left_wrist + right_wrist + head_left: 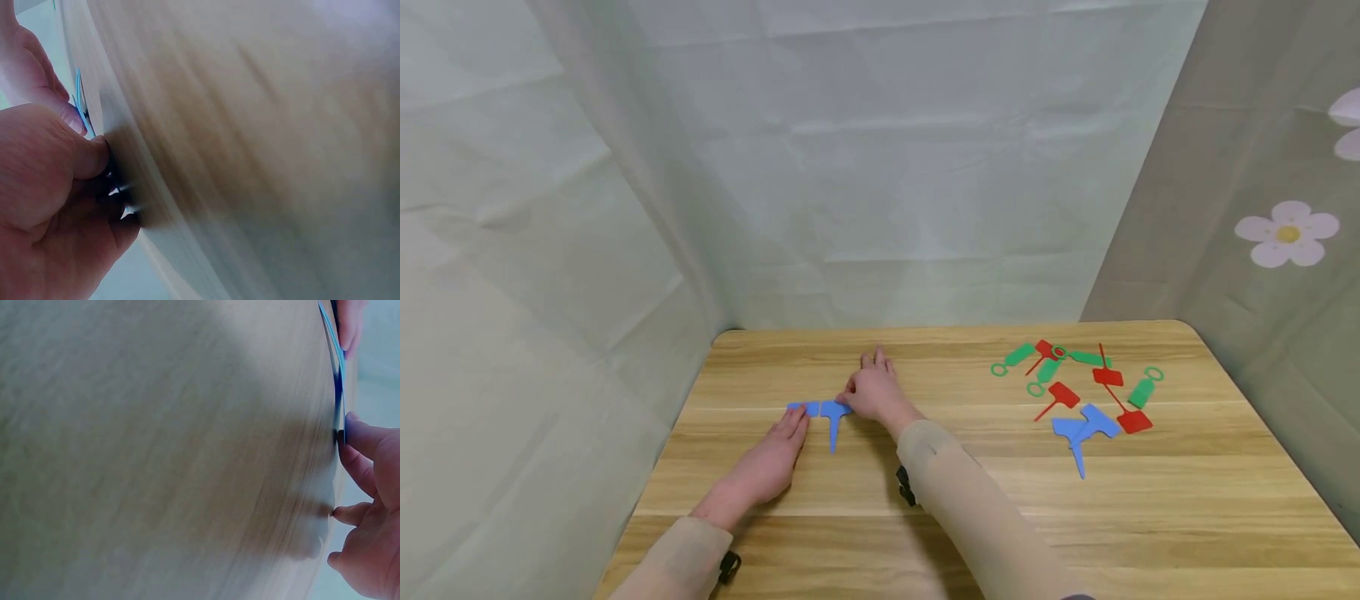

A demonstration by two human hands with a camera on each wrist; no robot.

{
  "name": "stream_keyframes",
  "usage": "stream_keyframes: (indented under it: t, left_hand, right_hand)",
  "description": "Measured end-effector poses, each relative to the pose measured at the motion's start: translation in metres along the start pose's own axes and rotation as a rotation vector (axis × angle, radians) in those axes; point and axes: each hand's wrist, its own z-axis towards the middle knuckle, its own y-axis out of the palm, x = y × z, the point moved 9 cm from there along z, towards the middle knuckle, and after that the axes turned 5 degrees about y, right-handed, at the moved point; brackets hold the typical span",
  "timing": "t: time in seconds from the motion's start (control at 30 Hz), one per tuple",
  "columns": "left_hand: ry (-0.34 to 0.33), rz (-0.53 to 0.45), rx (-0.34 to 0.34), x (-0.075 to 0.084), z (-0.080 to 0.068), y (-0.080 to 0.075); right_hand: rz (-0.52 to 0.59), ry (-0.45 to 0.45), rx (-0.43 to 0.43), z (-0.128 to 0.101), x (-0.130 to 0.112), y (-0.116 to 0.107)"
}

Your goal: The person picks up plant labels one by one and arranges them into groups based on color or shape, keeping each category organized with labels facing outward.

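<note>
Two blue T-shaped plant labels lie side by side toward the left of the wooden table. On the left label (pixel 812 408), my left hand (pixel 771 462) rests its extended fingertips, covering the label's stem. My right hand (pixel 877 393) pinches the right end of the other blue T-shaped plant label (pixel 833 417), whose stem points toward me. In the right wrist view, the thumb and index finger (pixel 365 439) meet at this label's edge (pixel 342 381), which is slightly raised off the table. The left thumb (pixel 92 156) touches down close to the tabletop in the left wrist view.
Right of my hands, more labels are scattered: several green ones with ring ends (pixel 1142 392), several red ones with thin stems (pixel 1063 395), and two overlapping blue T-shaped ones (pixel 1099 420). Pale cloth (pixel 887 208) hangs behind and beside the wooden table (pixel 970 500).
</note>
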Motion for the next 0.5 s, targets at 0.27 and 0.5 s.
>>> stream_keyframes:
  t: [0.27,0.5]
  left_hand:
    - [0.004,0.001,0.007,0.0013,-0.0006,-0.0016]
    - [0.017,-0.013,0.02,0.0056,-0.0027,-0.0059]
  right_hand:
    - [0.0,0.002,0.005,-0.0011,-0.0007,-0.0016]
    - [0.011,0.013,-0.003,-0.0015,-0.0012,-0.0009]
